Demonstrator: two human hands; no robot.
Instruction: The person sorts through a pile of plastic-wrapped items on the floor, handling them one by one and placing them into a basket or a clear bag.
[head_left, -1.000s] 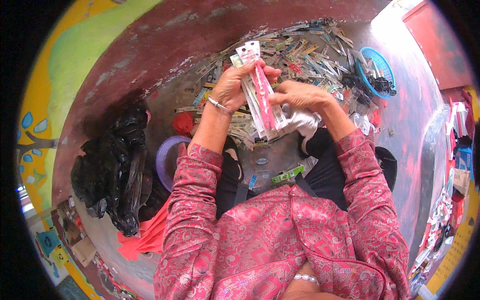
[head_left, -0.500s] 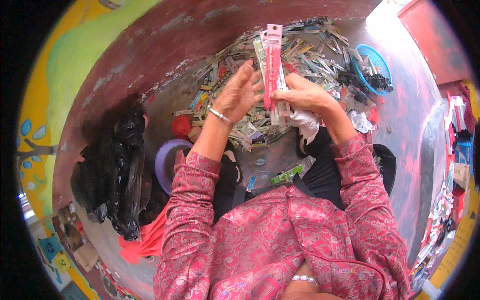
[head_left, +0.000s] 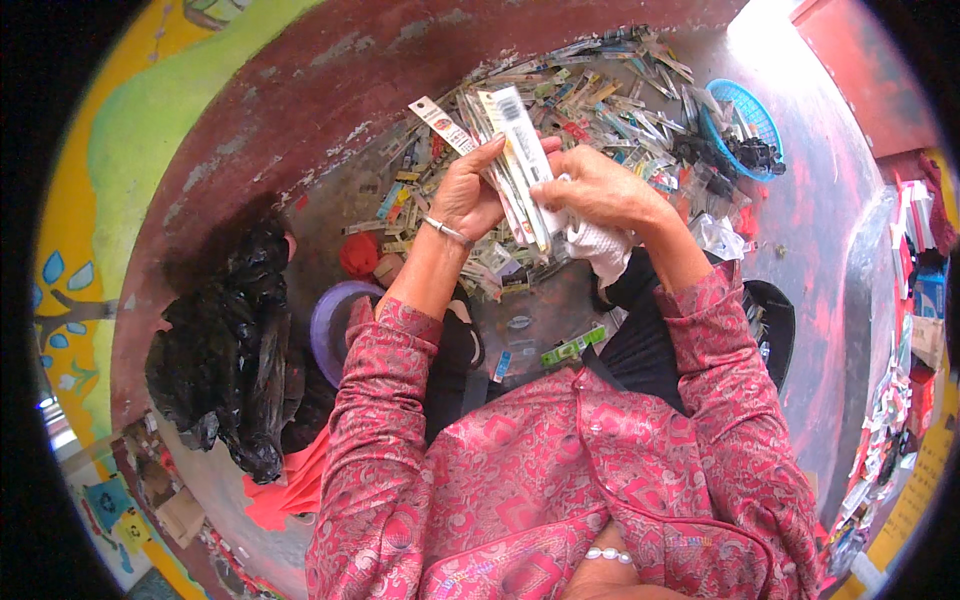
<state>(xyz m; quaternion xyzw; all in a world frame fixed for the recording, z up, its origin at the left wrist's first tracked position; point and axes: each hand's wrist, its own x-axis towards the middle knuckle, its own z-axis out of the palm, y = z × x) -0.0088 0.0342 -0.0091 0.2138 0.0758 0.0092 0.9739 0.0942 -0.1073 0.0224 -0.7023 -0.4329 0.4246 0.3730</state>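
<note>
A fanned bundle of slim, flat packets is gripped between my two hands, its top tilted left. The front packet is white with a barcode, and another sticks out at the upper left. My left hand is closed round the bundle's left side, thumb on top. My right hand pinches the right edge with its thumb, its other fingers partly hidden. Below that hand hangs a crumpled white cloth, apparently held in the same grip. Beyond both hands, a broad heap of similar packets covers the floor.
At the far right stands a blue basket with dark scraps inside. A purple tub and a black plastic bag lie to my left, near red cloth. A green packet rests before my lap. The maroon wall curves behind.
My left hand, open beside the bundle before, has closed on it. The bundle has tilted left and fanned out; a white packet now faces me where a pink one did.
</note>
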